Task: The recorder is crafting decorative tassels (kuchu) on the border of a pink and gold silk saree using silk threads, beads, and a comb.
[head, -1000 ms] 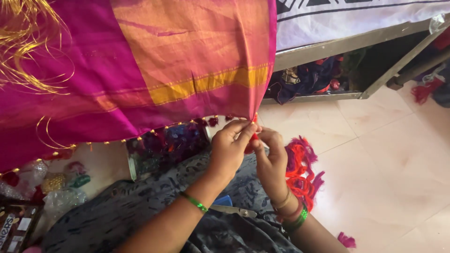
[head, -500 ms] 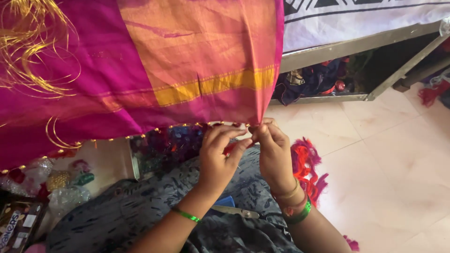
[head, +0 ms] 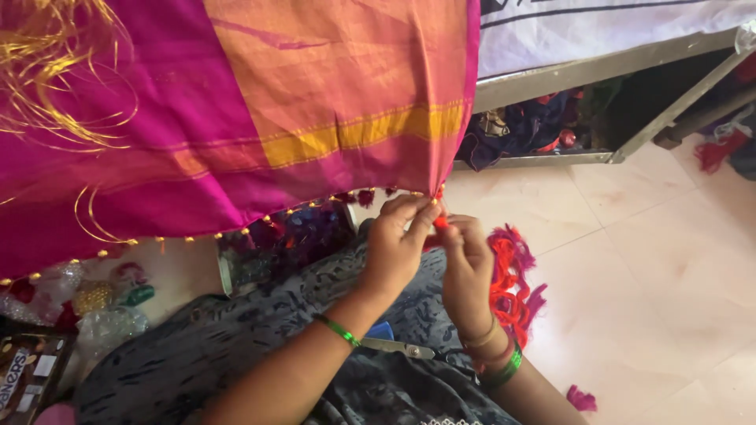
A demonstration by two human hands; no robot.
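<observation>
A magenta and orange silk cloth with a yellow stripe hangs across the upper left. Small gold beads and dark red tassels line its lower edge. At the cloth's lower right corner, my left hand and my right hand pinch a small red tassel between their fingertips. Both wrists wear green bangles. Scissors lie on my grey patterned lap below the hands.
A heap of red and magenta threads lies on the pale tiled floor at my right. A metal bed frame with bundles of cloth under it stands behind. Plastic bags and a box sit at the lower left.
Both hands dipped lower and to the left half a second ago, then rose back to the cloth's corner. The red tassel now shows between the fingertips.
</observation>
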